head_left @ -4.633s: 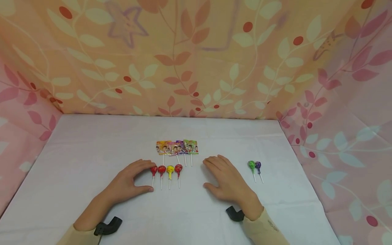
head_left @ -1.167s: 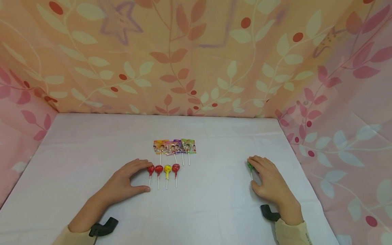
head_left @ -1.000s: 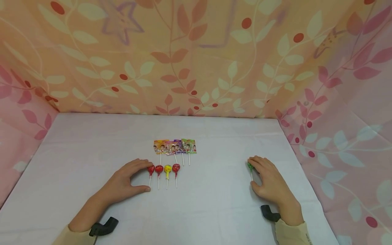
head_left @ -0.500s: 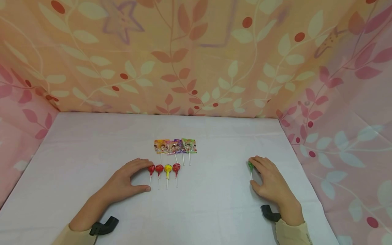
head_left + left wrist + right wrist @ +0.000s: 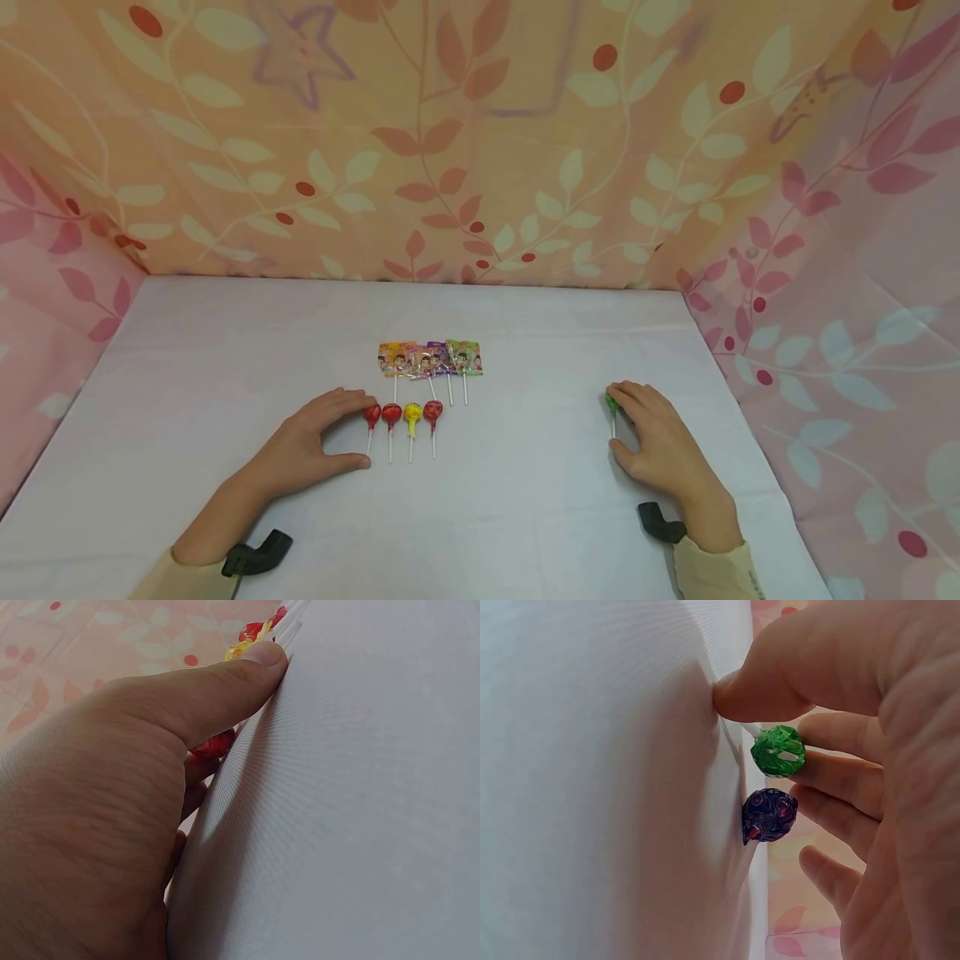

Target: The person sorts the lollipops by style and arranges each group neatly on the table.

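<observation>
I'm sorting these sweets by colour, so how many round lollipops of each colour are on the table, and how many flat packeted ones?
Red round lollipops: 3
Yellow round lollipop: 1
Green round lollipop: 1
Purple round lollipop: 1
Flat packeted lollipops: 4, judging by the sticks, as the packets overlap
Total: 10

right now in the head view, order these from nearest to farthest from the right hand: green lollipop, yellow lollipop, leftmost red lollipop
1. green lollipop, at the right hand's fingertips.
2. yellow lollipop, in the middle row.
3. leftmost red lollipop, beside the left hand.
</observation>
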A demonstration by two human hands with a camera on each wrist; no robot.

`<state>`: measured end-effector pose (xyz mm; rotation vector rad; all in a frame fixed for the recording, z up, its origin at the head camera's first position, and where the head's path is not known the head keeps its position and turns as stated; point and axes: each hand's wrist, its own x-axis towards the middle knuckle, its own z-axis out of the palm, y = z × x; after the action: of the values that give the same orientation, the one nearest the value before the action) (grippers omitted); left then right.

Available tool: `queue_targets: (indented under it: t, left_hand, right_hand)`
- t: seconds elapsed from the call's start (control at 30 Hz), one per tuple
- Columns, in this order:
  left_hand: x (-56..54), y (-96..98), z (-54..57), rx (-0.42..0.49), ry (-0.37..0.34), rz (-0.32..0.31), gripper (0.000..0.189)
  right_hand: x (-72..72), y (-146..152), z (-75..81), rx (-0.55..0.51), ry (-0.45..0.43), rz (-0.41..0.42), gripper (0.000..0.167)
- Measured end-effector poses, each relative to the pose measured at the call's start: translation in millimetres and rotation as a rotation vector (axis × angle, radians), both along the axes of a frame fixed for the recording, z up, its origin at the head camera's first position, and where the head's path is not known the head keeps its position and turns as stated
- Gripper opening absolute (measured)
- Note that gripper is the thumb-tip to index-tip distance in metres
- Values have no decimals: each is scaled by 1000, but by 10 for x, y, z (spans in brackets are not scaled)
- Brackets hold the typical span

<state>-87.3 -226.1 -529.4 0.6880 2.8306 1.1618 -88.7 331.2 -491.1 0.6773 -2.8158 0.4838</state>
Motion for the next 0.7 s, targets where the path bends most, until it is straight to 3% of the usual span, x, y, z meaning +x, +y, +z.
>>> queue_targets:
  t: [0.7]
  left_hand:
    - [4, 1, -3, 0, -2, -5, 84]
  right_hand:
    - [-56, -158, 5, 37, 4, 64, 69]
